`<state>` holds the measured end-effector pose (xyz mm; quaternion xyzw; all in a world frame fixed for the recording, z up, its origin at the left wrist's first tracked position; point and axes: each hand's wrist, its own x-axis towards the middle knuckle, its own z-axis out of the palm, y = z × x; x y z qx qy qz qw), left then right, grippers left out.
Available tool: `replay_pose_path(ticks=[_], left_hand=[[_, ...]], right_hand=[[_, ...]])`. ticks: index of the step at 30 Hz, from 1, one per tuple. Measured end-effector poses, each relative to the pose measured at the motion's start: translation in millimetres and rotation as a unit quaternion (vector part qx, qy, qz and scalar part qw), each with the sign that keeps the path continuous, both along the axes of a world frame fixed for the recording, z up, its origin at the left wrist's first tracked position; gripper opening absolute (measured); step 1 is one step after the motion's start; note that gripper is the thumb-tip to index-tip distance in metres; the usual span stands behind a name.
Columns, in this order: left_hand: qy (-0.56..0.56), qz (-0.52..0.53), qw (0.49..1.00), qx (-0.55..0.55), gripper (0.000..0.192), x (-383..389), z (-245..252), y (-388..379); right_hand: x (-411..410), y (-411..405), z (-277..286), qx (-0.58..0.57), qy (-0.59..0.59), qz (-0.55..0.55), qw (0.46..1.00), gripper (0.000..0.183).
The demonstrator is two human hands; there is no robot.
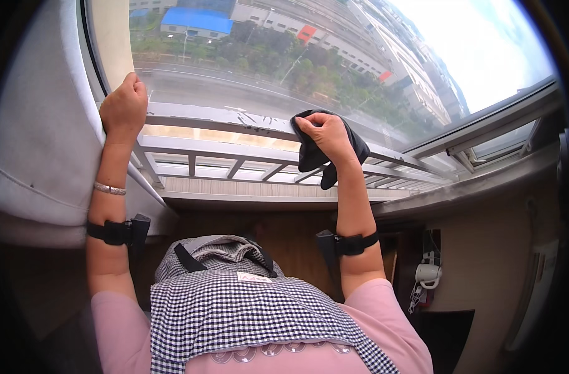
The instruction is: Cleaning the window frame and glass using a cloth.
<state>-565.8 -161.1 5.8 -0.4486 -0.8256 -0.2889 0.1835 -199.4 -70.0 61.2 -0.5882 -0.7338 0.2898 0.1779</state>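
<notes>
My right hand (325, 135) grips a black cloth (312, 152), which is draped over the top rail of a white metal window railing (219, 117). Part of the cloth hangs below the rail in front of the bars. The rail's paint is chipped to the left of the cloth. My left hand (125, 105) is closed in a fist at the rail's left end, beside the window frame and a pale padded surface. Whether its fingers hold anything cannot be seen.
Beyond the railing is a large window pane (266, 70) with a road and buildings far below. A pale padded panel (37, 140) stands at the left. A small window (504, 140) is at the right. A white appliance with a handle (428, 275) and cords sits at lower right.
</notes>
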Motion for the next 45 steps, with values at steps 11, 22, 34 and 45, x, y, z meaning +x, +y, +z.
replay_pose_path(ticks=[11,22,34,45], left_hand=[[-0.013,0.001,1.000,0.005,0.016,-1.6,-1.6,2.6],[-0.005,0.004,1.000,0.010,0.016,-1.4,-2.8,1.9],[0.005,0.002,1.000,0.014,0.016,0.2,-2.4,2.8],[-0.001,-0.004,1.000,0.002,0.016,-0.9,-2.0,-1.8]], right_hand=[[7.5,5.3,-3.3,0.014,0.060,0.026,0.998,0.030],[2.8,3.4,-2.3,0.006,0.044,0.012,0.999,0.028],[4.6,3.9,-7.2,0.026,0.033,0.014,0.999,0.028],[96.9,14.8,-12.0,0.157,-0.047,-0.133,0.977,0.027]])
